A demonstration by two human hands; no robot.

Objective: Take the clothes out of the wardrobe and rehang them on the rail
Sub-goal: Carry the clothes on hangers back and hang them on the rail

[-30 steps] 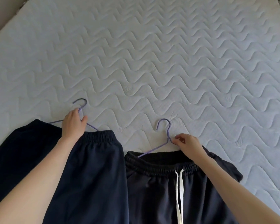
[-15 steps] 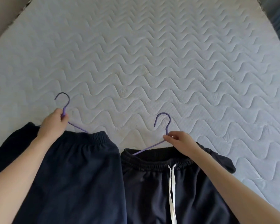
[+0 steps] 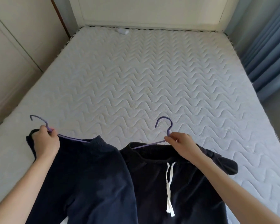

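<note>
Two dark garments hang on purple wire hangers above the near edge of a bare mattress [image 3: 152, 75]. My left hand [image 3: 46, 142] grips the neck of the left hanger [image 3: 39, 122], which carries navy trousers [image 3: 81, 180] with an elastic waistband. My right hand [image 3: 183, 147] pinches the neck of the right hanger [image 3: 166, 125], which carries black trousers [image 3: 189, 188] with a white drawstring [image 3: 169, 186]. Both hooks point up and away from me. The lower parts of both garments run out of view.
The white quilted mattress fills the middle, with a small white object [image 3: 123, 31] near the cream headboard [image 3: 150, 11]. Cream wardrobe doors [image 3: 11, 50] stand at the left. Blue curtains [image 3: 271, 50] hang at the right.
My head has lifted, so the headboard, wardrobe doors and curtains have come into view. Both hands have raised the hangers, and the garments' waistbands have come up off the mattress.
</note>
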